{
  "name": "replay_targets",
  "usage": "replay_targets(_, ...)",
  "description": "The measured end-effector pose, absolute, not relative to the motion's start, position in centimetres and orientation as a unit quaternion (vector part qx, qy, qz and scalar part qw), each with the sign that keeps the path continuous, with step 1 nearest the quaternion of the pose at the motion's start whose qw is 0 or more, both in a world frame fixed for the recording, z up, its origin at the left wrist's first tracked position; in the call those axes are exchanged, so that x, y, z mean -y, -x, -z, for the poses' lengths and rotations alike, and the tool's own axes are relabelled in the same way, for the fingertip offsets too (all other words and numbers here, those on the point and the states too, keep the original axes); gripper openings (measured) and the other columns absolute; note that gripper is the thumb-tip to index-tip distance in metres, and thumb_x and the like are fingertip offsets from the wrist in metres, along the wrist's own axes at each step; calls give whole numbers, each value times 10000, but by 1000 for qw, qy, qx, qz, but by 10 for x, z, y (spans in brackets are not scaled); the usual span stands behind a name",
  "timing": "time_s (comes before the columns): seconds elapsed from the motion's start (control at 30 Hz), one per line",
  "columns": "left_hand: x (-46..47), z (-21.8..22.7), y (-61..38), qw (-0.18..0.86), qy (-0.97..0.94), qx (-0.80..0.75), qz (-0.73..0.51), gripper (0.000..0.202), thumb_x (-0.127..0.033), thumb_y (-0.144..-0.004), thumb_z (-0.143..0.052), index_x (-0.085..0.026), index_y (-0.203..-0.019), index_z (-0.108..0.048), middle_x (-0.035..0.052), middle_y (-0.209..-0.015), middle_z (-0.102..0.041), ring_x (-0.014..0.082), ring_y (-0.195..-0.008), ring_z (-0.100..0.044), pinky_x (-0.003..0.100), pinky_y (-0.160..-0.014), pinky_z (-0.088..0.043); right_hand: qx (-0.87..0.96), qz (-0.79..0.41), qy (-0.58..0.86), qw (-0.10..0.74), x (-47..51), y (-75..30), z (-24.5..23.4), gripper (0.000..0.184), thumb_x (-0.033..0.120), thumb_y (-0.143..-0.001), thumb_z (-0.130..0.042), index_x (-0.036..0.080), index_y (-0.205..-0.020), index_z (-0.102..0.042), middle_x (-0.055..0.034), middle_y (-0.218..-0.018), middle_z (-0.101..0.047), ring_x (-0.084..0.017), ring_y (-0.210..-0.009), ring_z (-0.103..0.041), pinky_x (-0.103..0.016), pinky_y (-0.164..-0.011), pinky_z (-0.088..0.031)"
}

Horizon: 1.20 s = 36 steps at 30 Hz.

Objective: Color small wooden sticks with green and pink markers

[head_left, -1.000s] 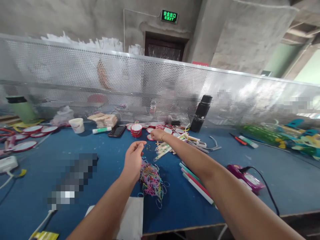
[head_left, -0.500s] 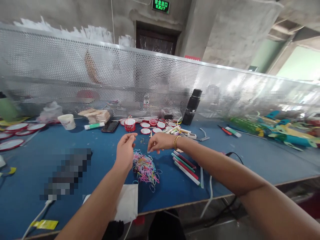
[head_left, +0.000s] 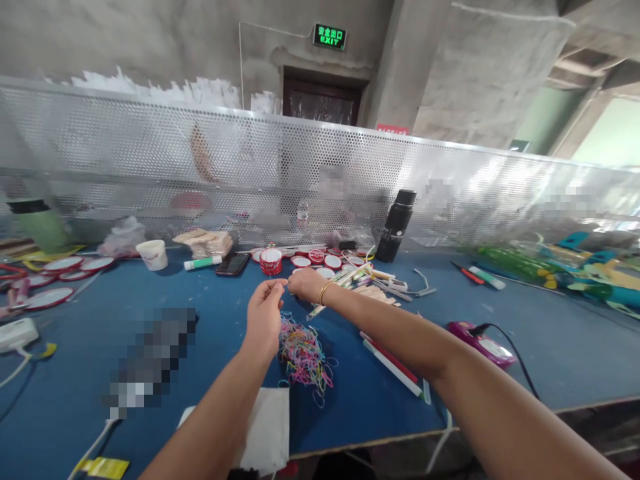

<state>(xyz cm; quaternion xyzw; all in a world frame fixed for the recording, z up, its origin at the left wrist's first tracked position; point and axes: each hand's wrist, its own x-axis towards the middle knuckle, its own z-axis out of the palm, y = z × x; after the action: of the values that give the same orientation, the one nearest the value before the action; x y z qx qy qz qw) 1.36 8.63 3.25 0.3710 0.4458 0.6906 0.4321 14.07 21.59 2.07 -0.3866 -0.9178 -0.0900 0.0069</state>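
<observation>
My left hand (head_left: 265,313) hovers above a loose heap of coloured rubber bands (head_left: 304,353) on the blue table (head_left: 210,333). Its fingers are pinched together; what they grip is too small to name. My right hand (head_left: 304,283), with a gold bracelet at the wrist, reaches in from the right and meets the left fingertips. Its fingers are curled in a pinch too, and their content is hidden. Wooden sticks (head_left: 370,290) and red-rimmed round discs (head_left: 320,261) lie just behind the hands.
A black flask (head_left: 395,225), a red tin (head_left: 271,261), a phone (head_left: 233,263), a glue stick (head_left: 203,263) and a white cup (head_left: 153,253) stand along the perforated metal screen (head_left: 250,173). Glue sticks (head_left: 393,363) and a purple glue gun (head_left: 483,343) lie right. White paper (head_left: 267,427) sits at the near edge.
My right hand reached far to the discs, drew back to the band heap, and now touches my left fingertips. The camera view shifted up and down meanwhile.
</observation>
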Motion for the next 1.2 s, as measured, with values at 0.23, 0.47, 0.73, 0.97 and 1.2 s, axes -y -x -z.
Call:
replay_targets(0.23,-87,-33,-12,428,-352,-442,-705,344,-487,-595,-825,-200,-764,-739,28,-831,-695,165,-792,-587,274,-698,-424,904,31,416,89,-205,-166,-52,144,180,-921,-600,130,-1013,-699,-101,-1047,-766,-175,-937,-705,-243,-787,-487)
replay_targets(0.47,-89,-34,-13,441,-337,-428,-713,277,-412,-594,-823,-207,-761,-742,9,-794,-670,144,-794,-578,257,-716,-416,864,-291,384,145,-115,-225,-95,130,140,-824,-693,160,-949,-721,6,-774,-745,-125,-734,-703,-217,-716,-515)
replay_targets(0.73,-90,-34,-13,444,-332,-432,-712,249,-375,-580,-809,-208,-751,-739,9,-818,-681,140,-810,-584,257,-721,-405,808,-511,282,-83,-39,-234,-88,241,273,-876,-734,212,-1104,-783,-9,-933,-792,-116,-790,-740,-198,-727,-530)
replay_targets(0.97,-92,-32,-11,428,-344,-442,-709,289,-419,-583,-806,-205,-767,-745,14,-813,-668,167,-842,-586,278,-728,-408,834,-4,550,51,-149,-216,-80,193,268,-925,-662,206,-1028,-812,-71,-1066,-801,-195,-1035,-717,-228,-837,-467)
replay_targets(1.2,-92,-31,-12,423,-347,-443,-710,334,-459,-550,-817,-198,-746,-748,19,-786,-660,163,-787,-560,273,-676,-402,785,0,619,18,-224,-180,-39,376,467,-892,-680,155,-1063,-804,-140,-1085,-793,-259,-1063,-729,-259,-818,-508)
